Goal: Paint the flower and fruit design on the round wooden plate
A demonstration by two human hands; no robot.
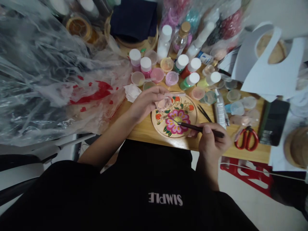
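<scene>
A round wooden plaque (156,126) with a pink flower, orange blooms and green leaves outlined in gold lies near the table's front edge. My left hand (149,101) is closed around a small clear plastic cup (163,104) over the plaque's upper left. In my right hand (213,141) is a thin tool with a dark handle (192,126); its fine metal tip is at the flower's yellow centre, and whether it touches cannot be told. My right fingers rest by the plaque's lower right rim. Black tweezers (204,113) lie just right of the plaque.
Several white-capped paint bottles (192,80) and small cups (171,78) crowd behind the plaque. To the right are a glue bottle (219,109), red-handled pliers (247,139) and a dark phone (274,122). Crumpled plastic (79,86) covers the left; a tissue (132,92) lies nearby.
</scene>
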